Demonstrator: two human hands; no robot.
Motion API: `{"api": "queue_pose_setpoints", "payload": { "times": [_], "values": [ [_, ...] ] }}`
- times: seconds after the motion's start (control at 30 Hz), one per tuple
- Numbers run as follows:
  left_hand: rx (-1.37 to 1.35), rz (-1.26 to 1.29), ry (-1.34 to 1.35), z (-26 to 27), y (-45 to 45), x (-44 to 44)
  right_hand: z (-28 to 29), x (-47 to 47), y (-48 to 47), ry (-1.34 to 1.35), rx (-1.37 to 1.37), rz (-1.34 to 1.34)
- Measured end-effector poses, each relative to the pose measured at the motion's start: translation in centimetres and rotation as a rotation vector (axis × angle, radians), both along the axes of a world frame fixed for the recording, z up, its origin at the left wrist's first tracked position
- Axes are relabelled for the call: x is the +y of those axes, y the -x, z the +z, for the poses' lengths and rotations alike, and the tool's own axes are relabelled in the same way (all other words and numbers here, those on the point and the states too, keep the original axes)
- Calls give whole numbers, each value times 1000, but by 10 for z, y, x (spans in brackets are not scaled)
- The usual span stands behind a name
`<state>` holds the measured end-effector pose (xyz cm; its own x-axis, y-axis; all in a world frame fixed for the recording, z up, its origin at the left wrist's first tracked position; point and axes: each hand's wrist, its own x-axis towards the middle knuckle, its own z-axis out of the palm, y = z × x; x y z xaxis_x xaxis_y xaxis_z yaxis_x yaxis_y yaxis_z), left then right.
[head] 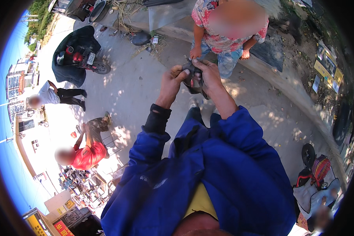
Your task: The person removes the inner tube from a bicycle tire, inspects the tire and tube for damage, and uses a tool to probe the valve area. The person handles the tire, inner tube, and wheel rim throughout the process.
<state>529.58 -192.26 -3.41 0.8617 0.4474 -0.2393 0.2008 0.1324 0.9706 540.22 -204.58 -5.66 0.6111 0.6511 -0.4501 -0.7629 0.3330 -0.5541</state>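
Observation:
Both of my hands are raised in front of my body with a dark, flexible looped piece (196, 84) between them. It looks like rubber or a strap, but I cannot tell exactly what it is. My left hand (170, 84) pinches its upper left part between thumb and fingers. On the other side my right hand (211, 77) grips it, thumb on top and fingers curled behind. The lower loop hangs under my hands, and my fingers hide part of the piece.
Just beyond my hands is a person in a floral shirt (206, 41), by a concrete curb (292, 85). To the left are a person in red (88, 156), another in a light shirt (50, 93) and a partly covered motorcycle (85, 60). Someone sits at lower right (323, 206).

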Motion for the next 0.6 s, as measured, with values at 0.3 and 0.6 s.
{"api": "queue_pose_setpoints", "payload": {
  "times": [0.3,0.6],
  "values": [
    [45,-45,40,75,43,-3,48,-23,-4,-32,-287,201],
    [-11,149,170,117,95,-4,113,-6,38,-42,-804,378]
  ]
}}
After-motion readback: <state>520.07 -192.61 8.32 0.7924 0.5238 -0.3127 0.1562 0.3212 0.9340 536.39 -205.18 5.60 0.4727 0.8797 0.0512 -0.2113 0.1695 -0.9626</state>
